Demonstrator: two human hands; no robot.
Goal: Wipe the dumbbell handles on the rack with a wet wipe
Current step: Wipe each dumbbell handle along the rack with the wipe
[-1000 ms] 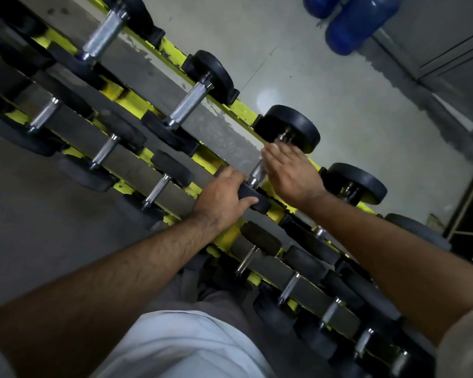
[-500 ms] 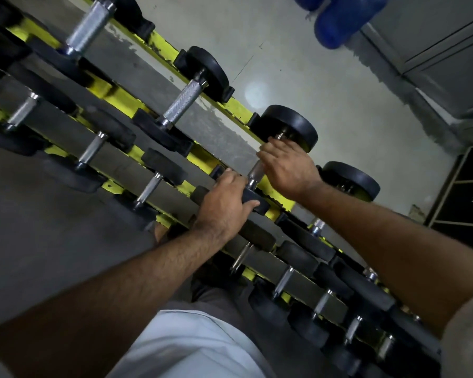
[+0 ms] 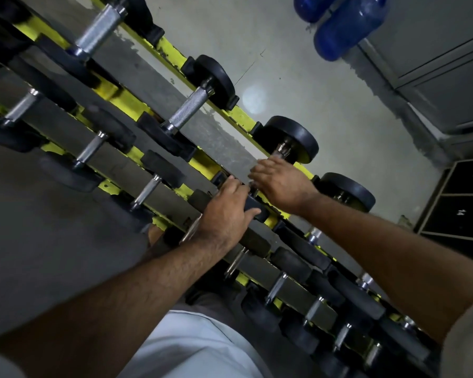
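Honestly, with the left hand (image 3: 227, 211) gripping the black rubber dumbbell head (image 3: 253, 205) on the yellow steel rack (image 3: 200, 162) and the right hand (image 3: 280, 181) curled over its chrome handle (image 3: 283, 148), wipe hidden, fingers could pinch if it rolls.

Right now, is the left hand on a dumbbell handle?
No, the left hand grips the black end weight of the dumbbell, not its handle.

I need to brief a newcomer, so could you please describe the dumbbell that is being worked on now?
Find the yellow rack and follow its top row toward the lockers. The dumbbell is third along, after two with bare knurled handles. It alone has both hands on it: the right hand over its handle, the left hand on its near head.
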